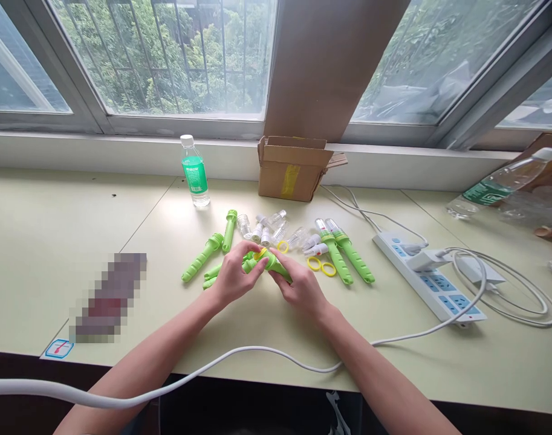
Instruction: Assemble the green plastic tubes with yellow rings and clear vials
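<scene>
Between pinched fingers of the left hand (234, 275): one yellow ring (260, 254), at a green handle (272, 261) gripped by the right hand's (301, 282) fingers. Beyond the fingertips lie white and clear parts (265, 236).

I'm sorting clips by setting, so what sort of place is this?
Probably an indoor workspace, perhaps a small assembly bench: a long pale tabletop runs beneath windows, with a power strip and several green handles laid out on it.

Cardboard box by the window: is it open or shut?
The cardboard box is open: its flaps stick up and outward. Its inside is hidden.
</scene>
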A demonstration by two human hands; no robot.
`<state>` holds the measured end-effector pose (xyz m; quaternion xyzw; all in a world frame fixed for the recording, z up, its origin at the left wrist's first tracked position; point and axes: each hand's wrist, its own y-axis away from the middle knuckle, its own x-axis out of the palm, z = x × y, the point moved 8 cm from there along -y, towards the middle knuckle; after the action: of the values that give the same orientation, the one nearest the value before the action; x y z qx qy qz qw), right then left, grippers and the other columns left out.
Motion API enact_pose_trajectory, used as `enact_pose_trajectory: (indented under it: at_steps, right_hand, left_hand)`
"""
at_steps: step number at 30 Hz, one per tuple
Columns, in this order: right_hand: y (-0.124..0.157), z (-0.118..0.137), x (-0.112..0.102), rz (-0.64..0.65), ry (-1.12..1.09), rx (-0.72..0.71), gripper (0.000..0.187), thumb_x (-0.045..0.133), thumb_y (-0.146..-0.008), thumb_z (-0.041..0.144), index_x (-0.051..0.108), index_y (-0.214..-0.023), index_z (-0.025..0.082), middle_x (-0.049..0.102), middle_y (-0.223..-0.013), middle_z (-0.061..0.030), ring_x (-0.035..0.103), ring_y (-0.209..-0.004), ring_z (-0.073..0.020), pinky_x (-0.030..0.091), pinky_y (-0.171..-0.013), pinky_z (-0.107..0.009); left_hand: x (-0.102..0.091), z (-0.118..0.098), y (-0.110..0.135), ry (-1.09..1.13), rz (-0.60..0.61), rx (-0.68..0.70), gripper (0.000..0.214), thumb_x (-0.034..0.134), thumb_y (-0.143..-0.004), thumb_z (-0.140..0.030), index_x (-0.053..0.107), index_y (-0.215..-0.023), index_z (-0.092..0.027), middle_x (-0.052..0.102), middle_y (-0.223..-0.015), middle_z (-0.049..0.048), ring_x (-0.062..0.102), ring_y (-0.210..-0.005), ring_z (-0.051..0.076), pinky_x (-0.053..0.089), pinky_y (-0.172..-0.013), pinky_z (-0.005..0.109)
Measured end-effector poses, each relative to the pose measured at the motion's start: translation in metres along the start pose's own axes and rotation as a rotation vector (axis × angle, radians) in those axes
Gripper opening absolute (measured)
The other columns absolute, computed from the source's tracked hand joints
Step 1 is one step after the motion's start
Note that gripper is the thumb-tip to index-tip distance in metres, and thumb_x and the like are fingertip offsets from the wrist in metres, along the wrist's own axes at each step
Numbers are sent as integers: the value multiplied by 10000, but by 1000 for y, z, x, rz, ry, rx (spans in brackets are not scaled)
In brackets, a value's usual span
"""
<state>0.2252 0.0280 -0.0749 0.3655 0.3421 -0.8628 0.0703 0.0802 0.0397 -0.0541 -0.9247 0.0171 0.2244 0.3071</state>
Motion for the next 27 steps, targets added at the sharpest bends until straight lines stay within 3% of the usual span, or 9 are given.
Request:
enact_pose_trajectory:
  at_steps: [8, 16, 23, 27]
  right_hand:
    - [1, 0, 0, 10, 130, -37, 505, 522, -933, 233, 427, -1429, 239, 648, -1259, -105, 680, -1007, -275, 560, -767, -376]
    - [1, 0, -2, 22, 266, -53, 441, 520, -943, 248, 490, -1381, 208, 698, -1144, -113, 701, -868, -248, 517, -630, -312]
    - [3, 5, 5, 61, 268, -131, 588, 492, -941, 189, 303, -1495, 239, 668, -1198, -114, 692, -922, -240, 546, -709, -307]
    - [3, 5, 8, 72, 296, -151, 647, 481, -943, 176, 220, -1525, 284, 663, -1203, -110, 696, -897, -243, 543, -652, -296]
  left_hand:
    - [8, 3, -2, 258, 89, -131, 156, 619, -867, -286, 488, -870, -200, 681, -1080, 88, 648, -1037, 204, 529, -900, 386]
    - [9, 0, -2, 263, 111, -114, 154, 615, -868, -261, 480, -834, -197, 674, -1096, 88, 638, -1039, 200, 501, -929, 400]
    - [10, -1, -2, 219, 115, -86, 175, 632, -853, -275, 485, -806, -192, 665, -1063, 79, 632, -1035, 208, 493, -915, 373]
    - [10, -1, -2, 203, 127, -62, 192, 656, -835, -279, 487, -809, -193, 655, -1066, 83, 625, -1039, 213, 497, -905, 372]
